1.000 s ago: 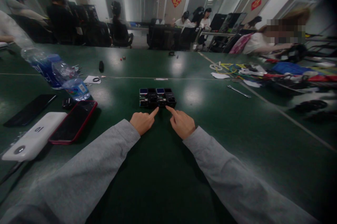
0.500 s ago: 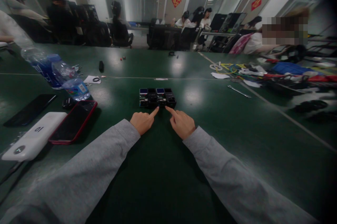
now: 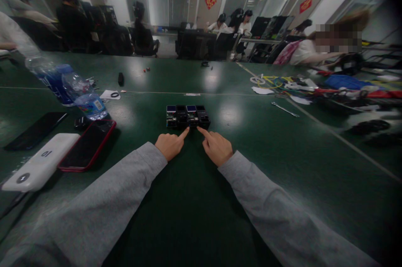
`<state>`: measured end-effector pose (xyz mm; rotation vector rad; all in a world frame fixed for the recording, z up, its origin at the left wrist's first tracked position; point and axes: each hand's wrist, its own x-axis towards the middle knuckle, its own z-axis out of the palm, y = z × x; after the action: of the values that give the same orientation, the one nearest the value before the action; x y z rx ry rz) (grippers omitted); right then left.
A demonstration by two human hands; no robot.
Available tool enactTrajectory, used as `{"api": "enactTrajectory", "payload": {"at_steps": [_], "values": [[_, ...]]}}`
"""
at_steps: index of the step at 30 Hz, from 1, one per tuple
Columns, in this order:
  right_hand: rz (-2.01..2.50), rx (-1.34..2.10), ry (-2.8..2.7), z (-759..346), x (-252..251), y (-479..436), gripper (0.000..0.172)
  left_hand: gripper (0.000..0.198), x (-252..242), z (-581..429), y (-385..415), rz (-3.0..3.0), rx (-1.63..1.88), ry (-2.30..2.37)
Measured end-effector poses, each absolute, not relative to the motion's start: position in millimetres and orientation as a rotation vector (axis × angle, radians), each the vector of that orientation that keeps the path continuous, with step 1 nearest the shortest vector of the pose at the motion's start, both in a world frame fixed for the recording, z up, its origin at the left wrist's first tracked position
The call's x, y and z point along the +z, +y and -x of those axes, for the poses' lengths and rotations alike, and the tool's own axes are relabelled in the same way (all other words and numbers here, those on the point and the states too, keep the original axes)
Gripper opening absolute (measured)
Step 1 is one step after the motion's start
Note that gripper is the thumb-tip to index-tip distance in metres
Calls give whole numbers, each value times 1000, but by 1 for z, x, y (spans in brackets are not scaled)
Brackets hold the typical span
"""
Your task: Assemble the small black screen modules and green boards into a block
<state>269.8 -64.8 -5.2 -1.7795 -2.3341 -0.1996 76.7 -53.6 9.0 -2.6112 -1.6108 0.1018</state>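
A row of small black electronic modules (image 3: 187,117) lies side by side on the green table. Two of them show small blue-lit screens and bare circuit parts. My left hand (image 3: 170,145) rests at the row's near side, its index finger stretched out to the front edge and the other fingers curled. From the right, my right hand (image 3: 218,146) points at the same edge in the same way. The two fingertips are a short gap apart. Whether they touch the modules I cannot tell. Neither hand holds anything.
To my left lie a red-edged phone (image 3: 88,145), a white power bank (image 3: 40,162), a dark phone (image 3: 36,131) and plastic bottles (image 3: 94,106). A wrench (image 3: 285,109) and tangled cables (image 3: 282,80) lie on the right. Several people sit at desks beyond.
My hands and the modules have not visibly moved. At the far right, a seated person's arm and head have shifted slightly.
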Motion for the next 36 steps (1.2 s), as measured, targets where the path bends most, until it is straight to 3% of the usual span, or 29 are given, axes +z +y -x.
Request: {"api": "enactTrajectory", "payload": {"at_steps": [36], "values": [[1757, -262, -2388, -272, -9, -63, 53, 51, 8, -76, -56, 2601, 28, -1624]]}}
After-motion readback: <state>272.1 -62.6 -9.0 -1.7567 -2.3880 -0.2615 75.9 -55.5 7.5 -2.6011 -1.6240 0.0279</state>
